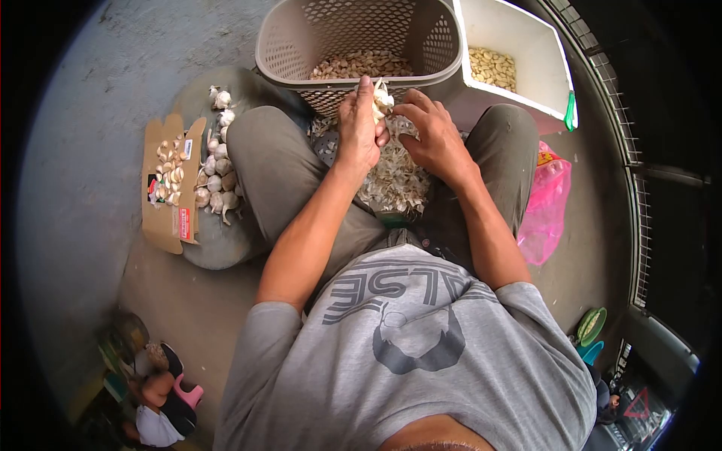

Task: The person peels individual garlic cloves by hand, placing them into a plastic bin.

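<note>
My left hand (pixel 356 129) is closed around a partly peeled garlic bulb (pixel 382 101), its thumb pointing up alongside it. Close to the bulb's right side is my right hand (pixel 438 141); its fingers are bent and apart from the thumb, and I see nothing held in them. Whether its fingertips touch the bulb is hard to tell. Below both hands, between my knees, lies a heap of dry garlic skins (pixel 396 177). Just beyond them stands a grey-beige perforated basket (pixel 301 81) with loose garlic cloves (pixel 361 65) at its bottom.
A white box (pixel 526 37) holding pale cloves (pixel 492 69) stands at the back right. To my left are whole garlic bulbs (pixel 216 180) and an opened cardboard box (pixel 162 225) with cloves on it. A pink plastic bag (pixel 547 203) lies beside my right knee.
</note>
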Demonstrator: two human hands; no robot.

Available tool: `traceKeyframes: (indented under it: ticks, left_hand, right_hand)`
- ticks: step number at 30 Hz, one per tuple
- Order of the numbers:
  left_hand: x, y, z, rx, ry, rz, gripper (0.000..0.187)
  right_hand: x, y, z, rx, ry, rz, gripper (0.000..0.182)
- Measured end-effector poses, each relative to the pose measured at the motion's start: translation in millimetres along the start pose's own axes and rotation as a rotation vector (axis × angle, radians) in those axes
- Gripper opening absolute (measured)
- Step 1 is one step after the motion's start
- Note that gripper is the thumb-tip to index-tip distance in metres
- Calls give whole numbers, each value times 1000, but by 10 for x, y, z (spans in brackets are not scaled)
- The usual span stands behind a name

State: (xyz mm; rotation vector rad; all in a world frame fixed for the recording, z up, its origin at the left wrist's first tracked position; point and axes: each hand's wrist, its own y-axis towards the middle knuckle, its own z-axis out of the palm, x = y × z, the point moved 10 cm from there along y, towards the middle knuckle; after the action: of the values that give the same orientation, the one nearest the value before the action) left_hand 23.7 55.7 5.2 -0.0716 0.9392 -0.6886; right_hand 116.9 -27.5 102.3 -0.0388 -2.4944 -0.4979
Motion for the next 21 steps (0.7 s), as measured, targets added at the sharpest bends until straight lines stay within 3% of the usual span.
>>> traceKeyframes:
  ticks: [3,8,11,12,16,20,21]
  left_hand:
    - [13,51,80,17,-58,61,39]
    - [101,25,79,43,-128,22,42]
    - [83,33,76,-39,-205,58,43]
    - [17,20,104,17,-174,77,43]
    - [5,20,87,5,-187,92,45]
    - [-11,48,-25,-72,-113,86,46]
    - [-29,45,-25,-90,-116,75,46]
  right_hand:
    - [-20,14,39,7,365,47,39]
    - [233,63,10,-78,-1,-72,24]
    - [228,109,62,-52,15,-95,23]
    - [195,115,69,-49,37,-95,23]
    - [-291,56,238,53,572,351,20]
    - [-277,58,234,12,1133,384,14]
    - [-305,53,211,6,1129,398,14]
